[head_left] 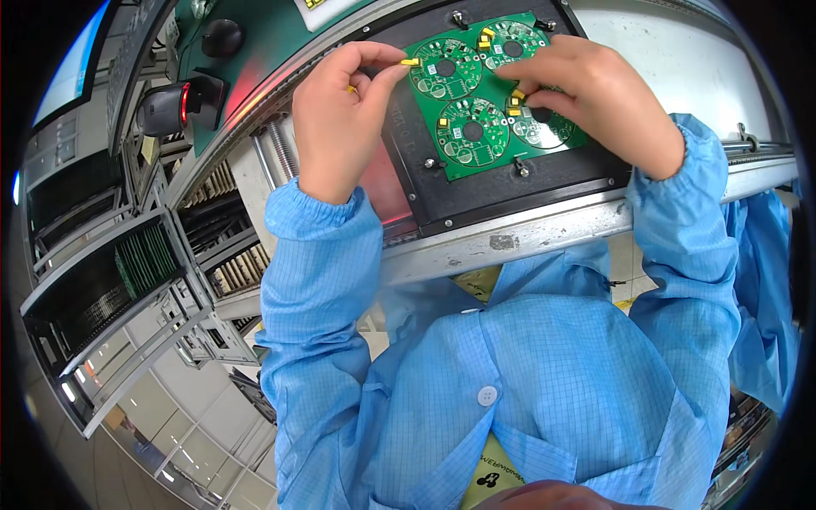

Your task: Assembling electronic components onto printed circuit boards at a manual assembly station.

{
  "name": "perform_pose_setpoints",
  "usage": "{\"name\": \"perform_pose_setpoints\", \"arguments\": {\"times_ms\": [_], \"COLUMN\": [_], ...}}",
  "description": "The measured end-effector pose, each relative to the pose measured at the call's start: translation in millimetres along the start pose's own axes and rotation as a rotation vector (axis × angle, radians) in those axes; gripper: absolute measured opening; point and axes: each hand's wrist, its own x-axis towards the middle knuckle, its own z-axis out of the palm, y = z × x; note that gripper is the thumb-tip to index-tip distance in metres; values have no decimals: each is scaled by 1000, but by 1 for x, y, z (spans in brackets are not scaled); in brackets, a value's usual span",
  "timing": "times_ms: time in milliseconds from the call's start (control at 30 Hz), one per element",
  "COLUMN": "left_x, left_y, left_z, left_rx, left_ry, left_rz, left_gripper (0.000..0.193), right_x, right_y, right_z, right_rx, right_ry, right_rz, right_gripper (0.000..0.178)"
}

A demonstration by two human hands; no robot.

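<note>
Flat green circuit panel with four round sections [490, 90] lies on a black plate [476, 197], 12 o'clock from the blue-smocked worker [544, 365]. Left hand [336, 110], at the panel's 9, has its grip pinched on a small yellow block [410, 62]. Right hand [591, 81] leans over its 3; can't tell from here if that grip's got anything. Black device [161, 112], glowing red, around 10:30.

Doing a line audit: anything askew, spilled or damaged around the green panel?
Nothing stands out. The green panel appears seated in the black fixture, with no visible spill or crack. The right hand hides part; the yellow components are too small to judge for tilt.
</note>
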Motion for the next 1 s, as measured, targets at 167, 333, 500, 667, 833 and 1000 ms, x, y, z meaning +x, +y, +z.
{"name": "perform_pose_setpoints", "arguments": {"times_ms": [167, 333, 500, 667, 833, 1000], "left_x": [4, 3, 2, 2, 2, -1], "left_y": [3, -1, -9, -13, -12, -8], "left_z": [0, 3, 10, 16, 17, 17], "left_rx": [275, 341, 365, 420, 478, 564], "left_ry": [-26, 3, 17, 86, 89, 102], "left_rz": [141, 294, 389, 513, 524, 546], "left_gripper": [12, 10, 9, 7, 7, 7], "right_x": [-4, 10, 11, 11, 11, 13], "right_y": [16, 5, 4, 4, 4, 3], "right_z": [3, -25, -19, -22, -18, -14], "right_rx": [904, 1278, 1322, 1214, 1272, 1400], "right_ry": [353, 332, 347, 330, 351, 364], "right_rz": [528, 885, 881, 962, 970, 896], "right_gripper": [37, 33, 34, 31, 31, 31]}}
